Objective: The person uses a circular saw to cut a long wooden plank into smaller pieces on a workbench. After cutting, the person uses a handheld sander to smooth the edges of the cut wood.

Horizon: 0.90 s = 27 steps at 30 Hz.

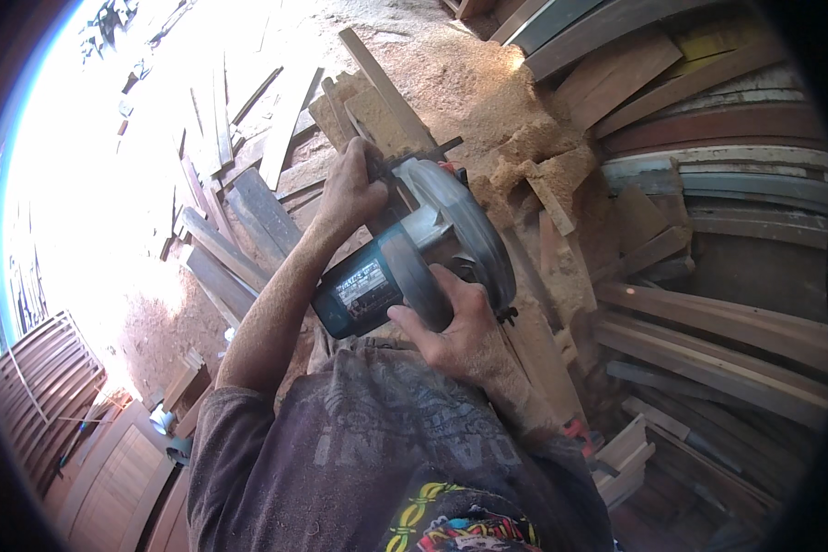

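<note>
Circular saw (437, 221): sits mid-view, just in front of the dusty dark T-shirt (368, 423), motor housing (348, 293) to the left, blade guard (489, 244) to the right.
Right hand (458, 324): wraps around the black rear handle (412, 276), thumb along its near side.
Left hand (351, 184): curls in at the saw's front end, fingertips hidden; cannot tell whether gripping saw or wood.
Planks (386, 87): lie just beyond the saw.
Sawdust (497, 87): heaps on the ground ahead.
Stacked boards (718, 317): line the right side.
Paneled door (115, 469): rests at lower left.
</note>
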{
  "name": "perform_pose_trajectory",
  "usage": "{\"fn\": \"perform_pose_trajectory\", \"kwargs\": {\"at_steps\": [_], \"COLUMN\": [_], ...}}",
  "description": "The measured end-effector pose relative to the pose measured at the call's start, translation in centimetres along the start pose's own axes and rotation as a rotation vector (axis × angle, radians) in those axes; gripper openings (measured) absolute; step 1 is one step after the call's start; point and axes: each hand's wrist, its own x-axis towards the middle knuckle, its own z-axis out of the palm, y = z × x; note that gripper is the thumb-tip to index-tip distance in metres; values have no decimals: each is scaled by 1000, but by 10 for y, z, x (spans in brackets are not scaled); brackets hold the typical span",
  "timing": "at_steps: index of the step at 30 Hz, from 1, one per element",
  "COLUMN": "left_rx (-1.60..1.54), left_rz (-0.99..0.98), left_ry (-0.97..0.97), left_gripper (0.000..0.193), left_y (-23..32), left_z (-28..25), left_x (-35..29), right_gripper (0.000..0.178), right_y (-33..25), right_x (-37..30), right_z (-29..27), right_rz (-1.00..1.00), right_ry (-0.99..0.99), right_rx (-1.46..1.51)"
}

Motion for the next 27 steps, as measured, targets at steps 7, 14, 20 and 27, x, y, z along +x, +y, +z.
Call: {"fn": "perform_pose_trajectory", "kwargs": {"at_steps": [7,14,20,27], "left_rx": [58,45,42,35], "left_rz": [27,-3,46,18], "left_ry": [20,32,54,35], "left_gripper": [42,42,43,43], "left_y": [-9,-9,-17,-7], "left_z": [-1,-2,-3,-12], "left_x": [7,13,19,21], "right_gripper": [27,27,27,28], "right_y": [-4,-2,-11,-8], "right_x": [6,12,16,21], "right_z": [0,3,-1,1], "right_rz": [18,6,51,42], "right_ry": [-11,-8,-51,-46], "right_rx": [10,35,21,24]}}
